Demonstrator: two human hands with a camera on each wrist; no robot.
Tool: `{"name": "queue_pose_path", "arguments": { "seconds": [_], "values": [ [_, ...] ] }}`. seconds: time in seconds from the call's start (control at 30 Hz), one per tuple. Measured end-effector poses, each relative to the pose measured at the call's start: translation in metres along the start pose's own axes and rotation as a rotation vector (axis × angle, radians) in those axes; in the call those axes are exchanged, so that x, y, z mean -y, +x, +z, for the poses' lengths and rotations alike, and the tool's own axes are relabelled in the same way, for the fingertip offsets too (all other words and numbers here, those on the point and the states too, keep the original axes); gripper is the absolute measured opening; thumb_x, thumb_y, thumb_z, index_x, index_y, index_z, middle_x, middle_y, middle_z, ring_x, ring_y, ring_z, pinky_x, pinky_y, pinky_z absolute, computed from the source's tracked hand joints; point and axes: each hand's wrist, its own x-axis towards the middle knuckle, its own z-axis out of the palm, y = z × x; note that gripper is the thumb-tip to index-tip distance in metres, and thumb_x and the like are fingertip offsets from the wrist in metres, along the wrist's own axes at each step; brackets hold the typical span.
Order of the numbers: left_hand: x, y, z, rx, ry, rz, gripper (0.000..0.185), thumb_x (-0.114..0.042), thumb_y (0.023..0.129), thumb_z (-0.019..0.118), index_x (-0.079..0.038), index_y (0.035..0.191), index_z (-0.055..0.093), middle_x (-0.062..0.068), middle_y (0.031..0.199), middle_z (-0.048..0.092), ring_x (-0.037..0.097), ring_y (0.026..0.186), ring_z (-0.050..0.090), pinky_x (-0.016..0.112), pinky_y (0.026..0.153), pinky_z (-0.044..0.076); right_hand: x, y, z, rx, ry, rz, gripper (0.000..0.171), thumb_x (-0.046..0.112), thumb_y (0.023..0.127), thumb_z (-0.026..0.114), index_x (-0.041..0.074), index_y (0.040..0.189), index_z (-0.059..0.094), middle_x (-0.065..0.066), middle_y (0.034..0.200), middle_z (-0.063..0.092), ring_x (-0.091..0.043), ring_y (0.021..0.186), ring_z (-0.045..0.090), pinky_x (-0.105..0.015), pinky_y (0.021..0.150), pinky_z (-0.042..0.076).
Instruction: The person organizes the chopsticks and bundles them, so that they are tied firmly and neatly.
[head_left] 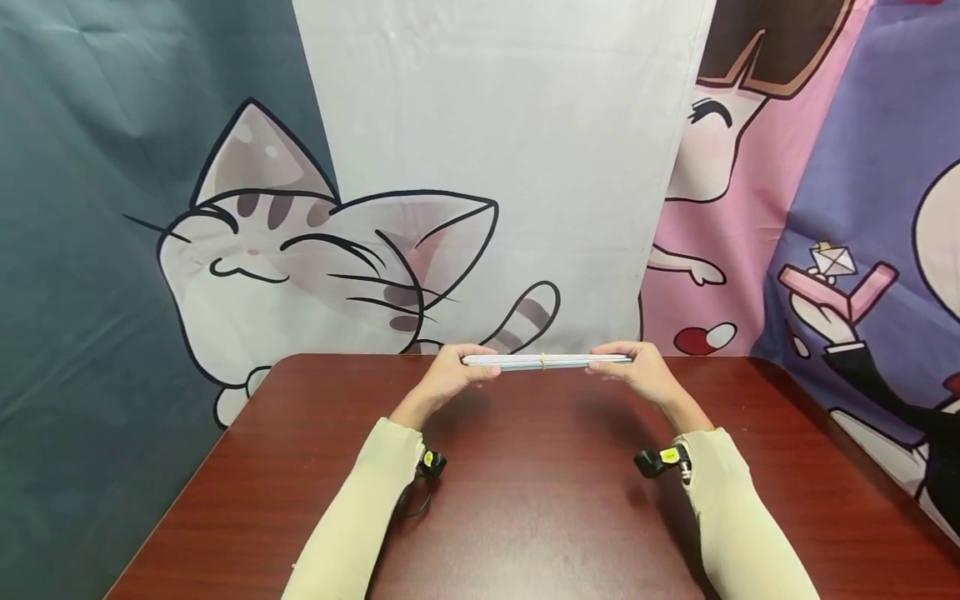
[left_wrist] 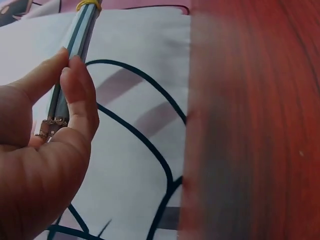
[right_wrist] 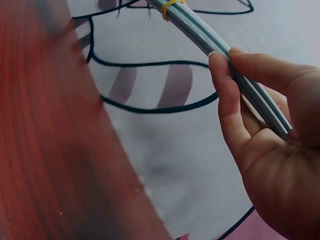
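Observation:
A slim bundle of pale grey-blue sticks [head_left: 517, 362] is held level above the far part of the table. A yellow rubber band [head_left: 543, 361] goes round its middle. My left hand [head_left: 450, 375] pinches the left end between thumb and fingers, and my right hand [head_left: 637, 368] pinches the right end. In the left wrist view, the bundle [left_wrist: 80, 31] has a rough brownish end near the left palm [left_wrist: 40, 175]. The right wrist view shows the bundle [right_wrist: 200, 32] passing between the fingertips and thumb of the right hand [right_wrist: 280, 155]; the exact kind of stick cannot be told.
The reddish-brown tabletop [head_left: 517, 492] spreads below both arms, its far edge just under the hands. Behind it hangs a cloth backdrop [head_left: 510, 108] with a cartoon cat. Small black cameras [head_left: 432, 462] are strapped to both wrists, a cable hanging by the left one.

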Motion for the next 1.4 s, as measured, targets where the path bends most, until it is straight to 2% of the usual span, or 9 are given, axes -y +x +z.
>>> {"name": "queue_pose_path", "arguments": {
  "seconds": [0.1,0.2,0.33,0.47,0.57,0.83,1.17,1.3,1.4],
  "values": [
    [0.006,0.0,-0.002,-0.004,0.012,-0.038,0.034,-0.002,0.082,0.078,0.004,0.114,0.07,0.014,0.098,0.072,0.033,0.085,0.07,0.055,0.085,0.053,-0.007,0.0,0.001,-0.012,-0.036,0.036,0.043,0.011,0.081,0.08,-0.011,0.116,0.066,-0.005,0.088,0.075,-0.019,0.078,0.072,-0.028,0.071,0.058],
    [0.01,-0.002,-0.007,-0.003,0.038,-0.068,0.033,0.0,0.083,0.076,0.003,0.114,0.07,0.016,0.101,0.071,0.041,0.092,0.068,0.048,0.083,0.056,-0.014,0.002,0.002,-0.005,-0.063,0.072,0.043,0.012,0.081,0.081,-0.009,0.115,0.068,-0.01,0.092,0.074,-0.023,0.08,0.072,-0.038,0.077,0.058],
    [0.015,-0.003,-0.009,0.01,0.111,-0.067,0.03,0.002,0.081,0.076,0.005,0.111,0.071,0.016,0.097,0.071,0.025,0.078,0.068,0.035,0.072,0.058,-0.022,0.005,0.004,0.007,-0.07,0.105,0.039,0.011,0.08,0.082,-0.009,0.111,0.069,-0.012,0.092,0.074,-0.035,0.085,0.072,-0.053,0.082,0.055],
    [0.02,-0.006,-0.01,0.013,0.212,-0.076,0.029,0.002,0.077,0.08,0.007,0.105,0.071,0.014,0.09,0.071,0.013,0.069,0.062,0.027,0.062,0.055,-0.031,0.006,0.007,0.008,-0.173,0.087,0.033,0.012,0.078,0.083,-0.005,0.104,0.073,-0.007,0.083,0.074,-0.028,0.076,0.07,-0.042,0.072,0.057],
    [0.025,-0.008,-0.011,0.013,0.302,-0.101,0.028,-0.001,0.074,0.083,0.004,0.099,0.073,0.011,0.085,0.072,0.011,0.07,0.061,0.024,0.063,0.051,-0.037,0.006,0.01,0.032,-0.278,0.06,0.029,0.014,0.078,0.084,-0.002,0.101,0.076,-0.005,0.081,0.074,-0.016,0.073,0.063,-0.031,0.065,0.05],
    [0.028,-0.009,-0.008,-0.018,0.497,-0.162,0.026,-0.009,0.069,0.089,-0.007,0.093,0.077,0.004,0.082,0.074,0.014,0.078,0.061,0.029,0.076,0.047,-0.051,0.002,0.015,0.091,-0.26,0.12,0.029,0.006,0.073,0.085,-0.005,0.097,0.074,-0.009,0.081,0.074,-0.011,0.071,0.062,-0.024,0.062,0.048],
    [0.042,-0.007,0.004,-0.043,0.532,-0.213,0.024,-0.012,0.071,0.088,-0.011,0.092,0.078,0.001,0.089,0.073,0.016,0.084,0.059,0.032,0.08,0.047,-0.069,-0.007,0.014,0.073,-0.313,0.088,0.027,0.007,0.072,0.086,-0.005,0.094,0.075,-0.011,0.083,0.074,-0.012,0.072,0.063,-0.025,0.063,0.048],
    [0.046,-0.008,0.007,-0.015,0.539,-0.204,0.024,-0.012,0.071,0.088,-0.011,0.093,0.077,0.0,0.089,0.073,0.015,0.082,0.059,0.031,0.079,0.047,-0.074,-0.012,0.012,0.08,-0.295,0.097,0.029,0.006,0.072,0.085,-0.006,0.096,0.074,-0.013,0.085,0.074,-0.013,0.073,0.064,-0.024,0.065,0.049],
    [0.047,-0.01,0.007,0.032,0.523,-0.178,0.029,-0.013,0.072,0.087,-0.008,0.098,0.075,0.002,0.094,0.073,0.015,0.084,0.06,0.032,0.082,0.047,-0.077,-0.015,0.011,0.074,-0.271,0.097,0.03,0.004,0.072,0.085,-0.007,0.097,0.073,-0.015,0.087,0.074,-0.013,0.074,0.066,-0.023,0.065,0.05]
  ]
}}
